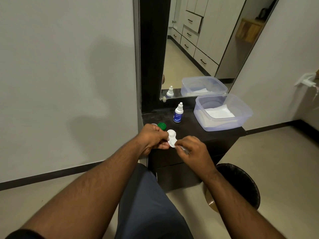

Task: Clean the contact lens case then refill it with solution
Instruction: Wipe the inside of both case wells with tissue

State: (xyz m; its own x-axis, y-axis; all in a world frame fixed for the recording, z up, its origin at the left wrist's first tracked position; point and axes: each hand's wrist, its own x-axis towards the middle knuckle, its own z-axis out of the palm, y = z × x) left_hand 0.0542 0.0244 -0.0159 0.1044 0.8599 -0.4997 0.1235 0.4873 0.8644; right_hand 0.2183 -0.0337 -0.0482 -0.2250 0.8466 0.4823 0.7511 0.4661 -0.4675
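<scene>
My left hand [153,138] pinches the white contact lens case [172,137] by its side, above the front edge of the dark cabinet top [189,130]. Both of its wells are uncapped. My right hand [193,149] holds a small whitish wad, apparently tissue [179,147], pressed against the nearer well. A green cap [162,125] lies on the cabinet top just behind my left hand, and a second, paler cap [154,124] peeks out beside it. The white solution bottle [178,113] with a blue label stands upright farther back, its cap on.
A clear plastic tub [222,112] with white tissue inside sits at the right of the cabinet top. A mirror [198,49] stands behind. A black-lined waste bin [241,183] is on the floor at the right. A wall is at the left, my leg below.
</scene>
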